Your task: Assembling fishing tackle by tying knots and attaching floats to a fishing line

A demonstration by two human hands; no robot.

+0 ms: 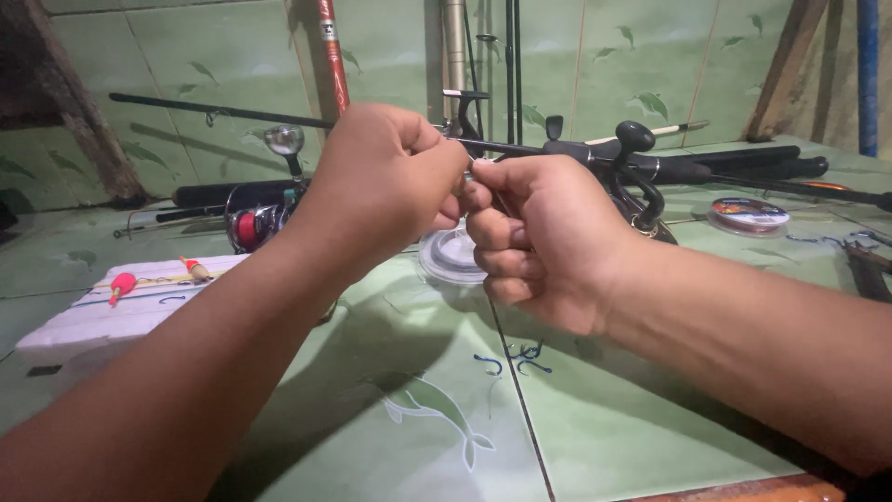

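Green tiled floor lies under both hands, left hand and right hand pinched shut on thin fishing line above the line spool, seemingly mid-knot, which calls for steady tension.

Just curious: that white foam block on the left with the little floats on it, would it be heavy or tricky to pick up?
The white foam block looks like light foam, so probably easy to lift. The red float and orange float lie on top, so they might roll off if it tilts.
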